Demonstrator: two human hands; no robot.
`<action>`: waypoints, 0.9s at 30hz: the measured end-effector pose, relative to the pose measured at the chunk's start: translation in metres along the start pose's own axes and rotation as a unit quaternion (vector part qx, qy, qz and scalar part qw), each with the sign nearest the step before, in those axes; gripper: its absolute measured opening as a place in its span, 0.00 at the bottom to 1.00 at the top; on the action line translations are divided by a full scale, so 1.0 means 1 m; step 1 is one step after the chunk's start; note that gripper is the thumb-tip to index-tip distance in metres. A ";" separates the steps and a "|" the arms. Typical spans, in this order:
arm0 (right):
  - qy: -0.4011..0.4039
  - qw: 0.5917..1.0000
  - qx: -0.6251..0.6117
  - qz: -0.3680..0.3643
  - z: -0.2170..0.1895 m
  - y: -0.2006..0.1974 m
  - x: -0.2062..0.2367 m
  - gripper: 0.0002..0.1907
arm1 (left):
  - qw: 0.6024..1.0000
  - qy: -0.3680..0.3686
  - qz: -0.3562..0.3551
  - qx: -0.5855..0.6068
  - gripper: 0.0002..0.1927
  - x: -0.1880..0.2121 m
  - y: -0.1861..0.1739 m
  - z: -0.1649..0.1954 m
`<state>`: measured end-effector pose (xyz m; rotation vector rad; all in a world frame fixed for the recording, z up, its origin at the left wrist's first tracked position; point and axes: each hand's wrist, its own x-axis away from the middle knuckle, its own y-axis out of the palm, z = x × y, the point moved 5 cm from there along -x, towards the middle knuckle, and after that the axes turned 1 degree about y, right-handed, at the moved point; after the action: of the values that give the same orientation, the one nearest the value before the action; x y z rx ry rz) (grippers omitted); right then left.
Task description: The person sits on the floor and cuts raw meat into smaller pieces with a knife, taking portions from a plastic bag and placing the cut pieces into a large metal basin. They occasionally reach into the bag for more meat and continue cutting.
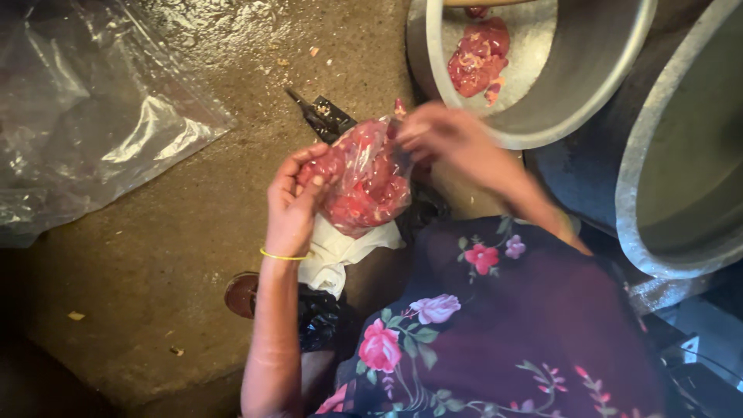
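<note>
A clear plastic bag of raw red meat (364,182) is held up over the floor between both hands. My left hand (292,207) cups its left side and underside, a thin yellow band at the wrist. My right hand (449,139), blurred, grips the bag's top right edge. A white cloth or plastic (337,251) hangs below the bag. More raw meat pieces (478,58) lie in a round metal bowl (573,93) just beyond my right hand.
A second large metal basin (665,193) stands at the right. A big crumpled clear plastic sheet (85,116) lies at the upper left on the wet concrete floor (170,255). A dark knife-like tool (321,116) lies behind the bag. My dark floral garment (495,325) fills the lower right.
</note>
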<state>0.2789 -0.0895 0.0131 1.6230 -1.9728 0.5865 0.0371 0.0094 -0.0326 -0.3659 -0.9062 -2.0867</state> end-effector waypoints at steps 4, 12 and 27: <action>-0.121 0.872 0.391 0.269 -0.061 -0.056 0.045 0.10 | 0.999 0.005 0.034 0.029 0.17 -0.006 -0.011 -0.004; -0.131 0.981 0.143 -0.021 -0.026 0.040 -0.022 0.20 | 0.996 0.042 0.015 -0.078 0.17 -0.022 0.010 -0.030; -0.084 0.976 -0.159 -0.127 0.037 0.081 -0.096 0.15 | 0.984 0.117 0.047 -0.130 0.15 -0.053 -0.019 -0.007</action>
<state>0.2093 -0.0244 -0.0766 1.7236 -1.8193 0.0339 0.0554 0.0425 -0.0747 -0.2840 -0.4714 -2.1110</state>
